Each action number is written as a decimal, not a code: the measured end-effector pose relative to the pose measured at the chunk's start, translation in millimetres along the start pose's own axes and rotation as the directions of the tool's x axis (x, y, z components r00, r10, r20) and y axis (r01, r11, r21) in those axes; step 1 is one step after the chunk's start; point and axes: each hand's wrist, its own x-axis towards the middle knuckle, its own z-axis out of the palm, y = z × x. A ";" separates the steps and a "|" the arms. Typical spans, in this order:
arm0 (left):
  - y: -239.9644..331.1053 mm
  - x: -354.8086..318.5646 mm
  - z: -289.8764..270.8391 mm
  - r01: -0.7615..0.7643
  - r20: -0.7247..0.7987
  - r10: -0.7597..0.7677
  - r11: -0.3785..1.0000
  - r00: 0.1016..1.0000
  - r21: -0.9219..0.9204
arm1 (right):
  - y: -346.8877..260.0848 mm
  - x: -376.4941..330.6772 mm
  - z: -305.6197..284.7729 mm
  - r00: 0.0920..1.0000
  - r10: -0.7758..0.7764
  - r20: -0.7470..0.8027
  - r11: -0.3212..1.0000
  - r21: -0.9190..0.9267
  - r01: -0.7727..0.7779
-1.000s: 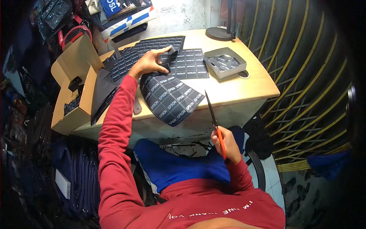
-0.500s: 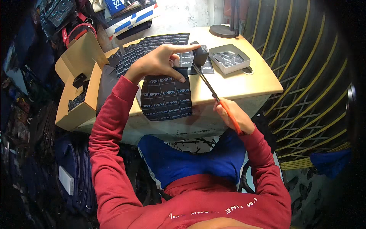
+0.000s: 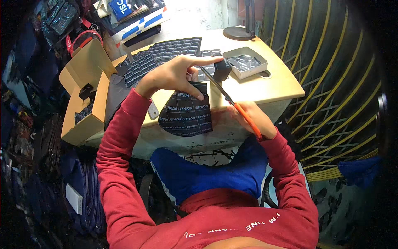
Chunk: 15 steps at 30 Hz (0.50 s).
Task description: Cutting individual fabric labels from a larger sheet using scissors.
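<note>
Tray (image 3: 258, 69): dark labels inside | left hand (image 3: 176, 74) fingers pinch label sheet (image 3: 186, 114) | right hand (image 3: 253, 120) grips scissors (image 3: 226, 97)

Pale wooden table (image 3: 265, 89), rounded at its right end. At 12 o'clock, dark gridded label sheets (image 3: 166, 56); toward 1, a round black lamp base (image 3: 237, 33); at 2, 1 shallow grey tray (image 3: 245, 62); at 9, 1 open cardboard box (image 3: 85, 93).
</note>
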 end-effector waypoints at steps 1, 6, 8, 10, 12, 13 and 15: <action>-1.0 -0.1 1.3 -0.030 -0.010 0.030 1.000 1.000 -0.003 | -2.4 0.2 -0.8 0.999 0.034 0.015 0.999 -0.009 -0.034; 1.3 1.4 -0.7 -0.026 -0.008 0.026 1.000 1.000 0.009 | -2.7 0.1 0.0 0.995 0.095 0.008 0.994 0.049 -0.096; 1.0 1.2 -2.0 -0.014 -0.009 0.014 1.000 1.000 0.010 | 1.4 0.4 1.9 0.992 0.125 0.010 0.990 0.063 -0.126; 0.0 1.9 -2.5 0.000 -0.004 0.000 1.000 1.000 0.010 | 13.9 1.2 5.6 0.999 -0.007 -0.051 0.999 0.047 0.009; -2.0 1.8 -3.0 0.019 0.001 -0.019 1.000 1.000 0.001 | 14.4 1.6 4.3 0.999 0.015 -0.041 0.998 0.064 -0.013; -3.3 2.3 -3.3 0.035 0.006 -0.035 0.999 0.999 -0.008 | 15.1 1.7 3.4 0.999 0.038 -0.033 0.996 0.080 -0.035; -12.2 3.7 -5.9 0.042 0.003 -0.042 0.999 0.999 -0.018 | 18.1 2.3 2.5 0.999 0.010 -0.049 1.000 0.030 -0.009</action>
